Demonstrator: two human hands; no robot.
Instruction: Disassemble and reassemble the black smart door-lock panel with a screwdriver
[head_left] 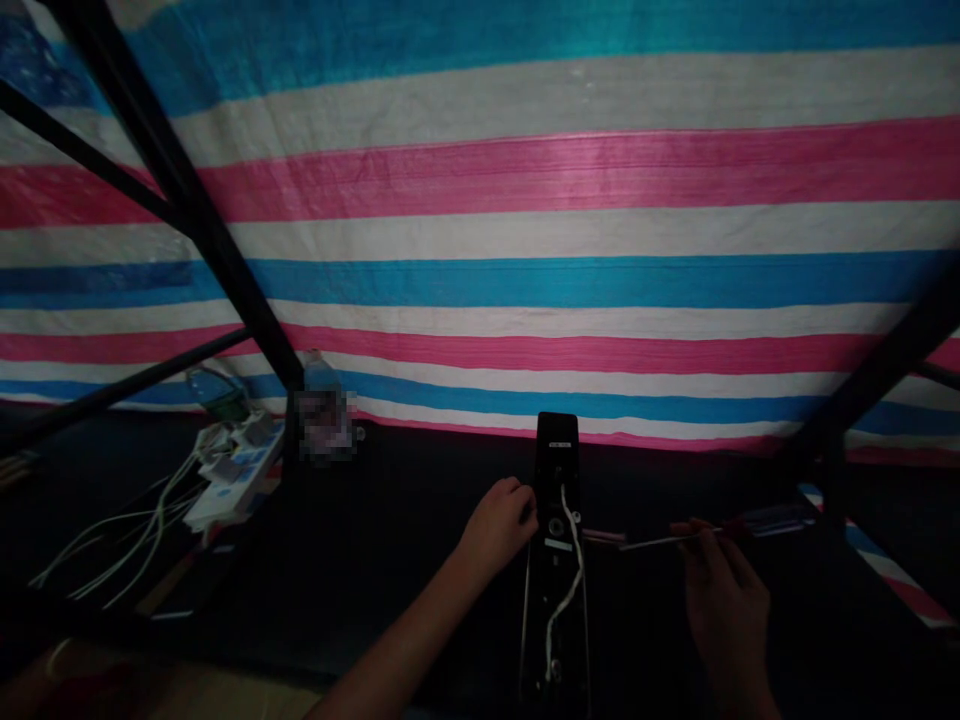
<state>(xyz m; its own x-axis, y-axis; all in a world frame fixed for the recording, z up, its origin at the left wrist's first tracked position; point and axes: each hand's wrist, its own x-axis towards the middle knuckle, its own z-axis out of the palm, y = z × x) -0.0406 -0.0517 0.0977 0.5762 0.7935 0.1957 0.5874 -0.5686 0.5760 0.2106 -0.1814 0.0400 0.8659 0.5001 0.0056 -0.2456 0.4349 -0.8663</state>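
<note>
Well apart, the two hands work on either side of one long black panel: the left hand (pixel 506 520) is curled against its left edge, though I can't tell whether it grips, and the right hand (pixel 724 585) is pinched on the shaft of one screwdriver (pixel 660 542), whose handle points right. That black panel (pixel 568 600) lies lengthwise on the desk, running from the far edge toward the near one. It carries one white cable (pixel 579 570) and two pale labels (pixel 559 445). Dark and dim, the black desk (pixel 405 530) meets a sheet (pixel 525 280) striped blue, white and pink along its far edge. Two thick black posts (pixel 187 200) slant up, one at each side. By the left post's foot are two bottles (pixel 221 395), one pixelated. Toward the left end sits one white power strip (pixel 232 490) with several pale cords (pixel 161 515), too tangled to count.
</note>
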